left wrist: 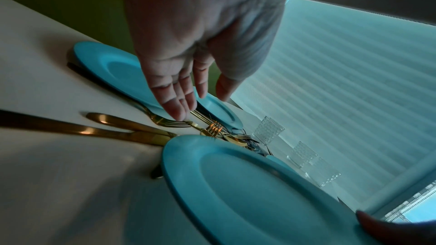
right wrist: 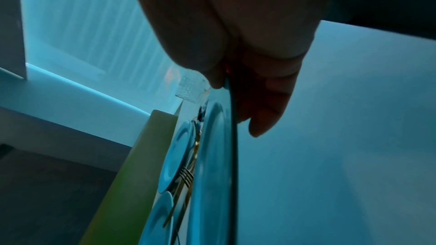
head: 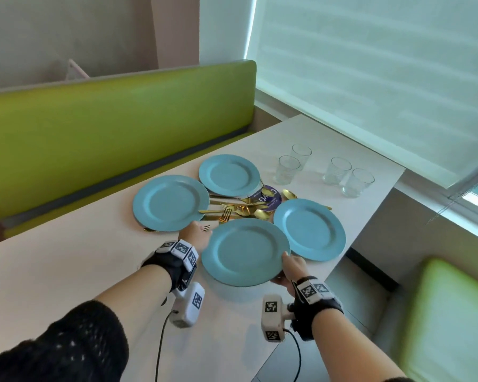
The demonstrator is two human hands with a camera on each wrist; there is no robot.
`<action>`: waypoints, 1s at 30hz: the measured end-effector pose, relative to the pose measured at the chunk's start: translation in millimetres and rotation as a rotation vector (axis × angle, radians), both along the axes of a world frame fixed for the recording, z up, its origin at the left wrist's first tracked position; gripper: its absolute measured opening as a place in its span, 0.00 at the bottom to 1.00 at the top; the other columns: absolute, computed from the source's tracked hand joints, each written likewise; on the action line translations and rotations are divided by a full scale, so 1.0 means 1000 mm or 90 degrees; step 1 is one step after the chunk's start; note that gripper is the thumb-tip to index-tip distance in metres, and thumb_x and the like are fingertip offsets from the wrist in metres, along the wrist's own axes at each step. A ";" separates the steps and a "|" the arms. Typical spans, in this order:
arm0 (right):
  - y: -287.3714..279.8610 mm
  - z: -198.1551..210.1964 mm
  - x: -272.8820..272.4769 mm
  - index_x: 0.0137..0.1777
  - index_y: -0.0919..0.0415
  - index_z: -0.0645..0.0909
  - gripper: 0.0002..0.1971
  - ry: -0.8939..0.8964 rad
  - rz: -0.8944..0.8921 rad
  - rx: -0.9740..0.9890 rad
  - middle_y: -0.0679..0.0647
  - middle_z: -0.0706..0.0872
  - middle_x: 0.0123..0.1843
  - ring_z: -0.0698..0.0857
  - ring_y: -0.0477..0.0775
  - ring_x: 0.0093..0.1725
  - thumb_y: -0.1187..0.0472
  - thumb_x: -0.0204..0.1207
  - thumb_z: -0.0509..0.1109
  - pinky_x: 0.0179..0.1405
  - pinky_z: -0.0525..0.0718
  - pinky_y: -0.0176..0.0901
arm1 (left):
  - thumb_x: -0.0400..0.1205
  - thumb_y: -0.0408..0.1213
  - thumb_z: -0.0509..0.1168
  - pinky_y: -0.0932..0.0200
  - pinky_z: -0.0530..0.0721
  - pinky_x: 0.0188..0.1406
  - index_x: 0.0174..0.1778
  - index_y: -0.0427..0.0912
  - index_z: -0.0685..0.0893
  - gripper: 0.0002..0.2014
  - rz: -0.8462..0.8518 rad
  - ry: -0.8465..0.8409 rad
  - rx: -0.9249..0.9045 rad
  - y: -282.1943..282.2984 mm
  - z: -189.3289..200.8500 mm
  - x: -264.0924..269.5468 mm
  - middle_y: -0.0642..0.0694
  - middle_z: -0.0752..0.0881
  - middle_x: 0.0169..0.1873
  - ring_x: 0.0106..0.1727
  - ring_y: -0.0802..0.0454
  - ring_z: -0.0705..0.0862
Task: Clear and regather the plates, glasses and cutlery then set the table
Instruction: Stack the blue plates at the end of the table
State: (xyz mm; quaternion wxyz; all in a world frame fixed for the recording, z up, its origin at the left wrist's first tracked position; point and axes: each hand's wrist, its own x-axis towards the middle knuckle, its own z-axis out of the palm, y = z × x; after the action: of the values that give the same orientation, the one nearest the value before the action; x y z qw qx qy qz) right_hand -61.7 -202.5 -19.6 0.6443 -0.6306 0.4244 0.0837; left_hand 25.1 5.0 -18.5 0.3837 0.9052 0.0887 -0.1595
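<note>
Right hand (head: 292, 268) pinching level near plate (head: 244, 250) rim

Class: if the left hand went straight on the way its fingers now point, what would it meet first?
Most likely the gold fork lying on the table beside the left plate: the left hand has its fingers open just over it, though depth is unclear.

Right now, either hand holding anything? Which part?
The right hand pinches the nearest blue plate by its near right rim, thumb on top. The left hand holds nothing; its fingers reach open over the forks.
</note>
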 end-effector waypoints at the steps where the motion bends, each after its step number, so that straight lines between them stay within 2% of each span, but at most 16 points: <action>1: -0.005 0.004 0.004 0.46 0.66 0.76 0.14 -0.006 0.011 -0.014 0.64 0.81 0.42 0.81 0.62 0.35 0.59 0.86 0.53 0.37 0.85 0.57 | 0.81 0.42 0.63 0.55 0.76 0.48 0.36 0.34 0.77 0.14 0.006 0.001 -0.002 -0.002 -0.001 0.003 0.35 0.84 0.41 0.53 0.35 0.83; 2: -0.011 0.009 0.009 0.51 0.68 0.77 0.14 -0.010 0.026 -0.030 0.65 0.82 0.46 0.83 0.63 0.39 0.58 0.86 0.54 0.43 0.87 0.62 | 0.82 0.44 0.62 0.55 0.76 0.49 0.37 0.31 0.78 0.17 0.016 0.012 -0.009 -0.005 0.000 0.004 0.33 0.85 0.43 0.56 0.33 0.83; 3: -0.017 0.014 0.011 0.55 0.69 0.77 0.15 -0.008 0.046 -0.051 0.65 0.82 0.50 0.84 0.65 0.44 0.57 0.85 0.55 0.49 0.87 0.65 | 0.83 0.47 0.59 0.54 0.76 0.53 0.43 0.29 0.79 0.20 0.028 0.016 -0.019 -0.008 0.000 0.006 0.31 0.85 0.49 0.60 0.32 0.82; 5: -0.031 0.026 0.018 0.55 0.71 0.78 0.16 -0.019 0.056 -0.078 0.66 0.82 0.50 0.85 0.67 0.50 0.56 0.85 0.57 0.56 0.85 0.66 | 0.85 0.51 0.50 0.51 0.75 0.65 0.62 0.27 0.78 0.28 0.042 0.064 -0.046 -0.015 -0.001 0.011 0.27 0.80 0.64 0.67 0.32 0.78; 7: -0.046 0.030 0.026 0.55 0.73 0.79 0.18 -0.035 0.059 -0.087 0.65 0.83 0.49 0.85 0.66 0.53 0.55 0.84 0.58 0.59 0.83 0.67 | 0.86 0.52 0.46 0.49 0.73 0.72 0.70 0.30 0.75 0.30 0.072 0.096 -0.111 -0.024 0.004 0.016 0.27 0.76 0.69 0.70 0.33 0.76; 9: -0.059 0.036 0.034 0.57 0.74 0.79 0.19 -0.043 0.065 -0.092 0.64 0.84 0.47 0.85 0.65 0.49 0.55 0.84 0.59 0.57 0.83 0.68 | 0.86 0.53 0.47 0.45 0.74 0.73 0.70 0.29 0.75 0.30 0.115 0.114 -0.204 -0.037 0.004 0.021 0.30 0.77 0.70 0.70 0.35 0.77; 11: -0.072 0.042 0.041 0.49 0.70 0.78 0.15 -0.055 0.047 -0.041 0.61 0.83 0.41 0.83 0.61 0.39 0.57 0.85 0.58 0.45 0.85 0.62 | 0.87 0.51 0.49 0.43 0.77 0.69 0.67 0.31 0.77 0.27 0.183 0.118 -0.334 -0.050 0.008 0.026 0.37 0.81 0.66 0.67 0.36 0.80; 12: -0.079 0.042 0.044 0.46 0.67 0.77 0.13 -0.059 0.031 -0.018 0.60 0.82 0.39 0.82 0.59 0.36 0.58 0.86 0.58 0.41 0.83 0.58 | 0.87 0.48 0.50 0.44 0.80 0.66 0.66 0.32 0.77 0.24 0.211 0.137 -0.390 -0.056 0.013 0.027 0.40 0.81 0.61 0.64 0.37 0.82; 14: -0.093 0.040 0.052 0.45 0.65 0.77 0.13 -0.057 0.022 -0.009 0.58 0.82 0.38 0.81 0.57 0.35 0.57 0.85 0.59 0.38 0.82 0.54 | 0.88 0.46 0.50 0.44 0.81 0.64 0.66 0.31 0.77 0.23 0.225 0.153 -0.414 -0.069 0.022 0.033 0.38 0.82 0.60 0.61 0.37 0.83; 16: -0.112 0.035 0.062 0.44 0.65 0.78 0.17 -0.051 0.039 -0.045 0.58 0.82 0.37 0.81 0.57 0.34 0.52 0.85 0.58 0.36 0.81 0.50 | 0.88 0.46 0.48 0.44 0.79 0.68 0.68 0.30 0.76 0.24 0.188 0.127 -0.356 -0.081 0.027 0.042 0.33 0.80 0.66 0.66 0.35 0.81; 18: -0.136 0.029 0.072 0.51 0.66 0.80 0.21 -0.001 0.063 -0.117 0.59 0.81 0.41 0.81 0.60 0.39 0.47 0.84 0.56 0.40 0.81 0.50 | 0.88 0.46 0.47 0.44 0.76 0.70 0.68 0.31 0.77 0.25 0.191 0.089 -0.320 -0.093 0.022 0.057 0.32 0.79 0.69 0.68 0.34 0.78; 20: -0.162 0.021 0.076 0.59 0.71 0.80 0.25 0.079 0.091 -0.251 0.64 0.83 0.51 0.83 0.65 0.53 0.47 0.82 0.58 0.52 0.80 0.53 | 0.86 0.48 0.47 0.39 0.77 0.69 0.66 0.33 0.78 0.25 0.199 0.053 -0.323 -0.103 0.012 0.072 0.32 0.80 0.67 0.66 0.33 0.80; 22: -0.185 0.010 0.074 0.64 0.71 0.79 0.26 0.155 0.091 -0.340 0.67 0.84 0.60 0.83 0.66 0.59 0.48 0.78 0.62 0.56 0.78 0.49 | 0.86 0.48 0.47 0.39 0.78 0.67 0.66 0.34 0.79 0.25 0.222 0.040 -0.312 -0.107 -0.002 0.084 0.33 0.81 0.66 0.64 0.33 0.81; 25: -0.206 -0.006 0.074 0.70 0.72 0.74 0.28 0.232 0.092 -0.344 0.67 0.81 0.67 0.81 0.65 0.64 0.51 0.76 0.62 0.52 0.74 0.47 | 0.88 0.46 0.47 0.41 0.77 0.68 0.68 0.33 0.78 0.24 0.248 0.045 -0.294 -0.115 0.015 0.081 0.33 0.80 0.67 0.66 0.33 0.80; 28: -0.207 -0.014 0.076 0.69 0.74 0.74 0.26 0.255 0.114 -0.316 0.68 0.81 0.67 0.82 0.65 0.64 0.53 0.80 0.61 0.46 0.71 0.44 | 0.88 0.46 0.48 0.42 0.76 0.69 0.69 0.32 0.77 0.24 0.271 0.041 -0.292 -0.122 0.013 0.084 0.32 0.78 0.69 0.67 0.33 0.79; 30: -0.208 -0.019 0.078 0.68 0.75 0.76 0.24 0.254 0.134 -0.301 0.69 0.81 0.66 0.81 0.66 0.64 0.54 0.82 0.58 0.50 0.75 0.46 | 0.88 0.46 0.48 0.41 0.76 0.69 0.69 0.31 0.76 0.24 0.285 0.049 -0.296 -0.128 0.010 0.085 0.32 0.78 0.69 0.68 0.33 0.78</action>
State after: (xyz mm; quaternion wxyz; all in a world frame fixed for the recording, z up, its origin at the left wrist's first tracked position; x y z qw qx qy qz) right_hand 16.6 -410.9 -38.3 0.3718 -0.7746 0.4824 0.1706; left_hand 109.9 -123.3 -8.6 0.6021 0.7447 0.2611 -0.1213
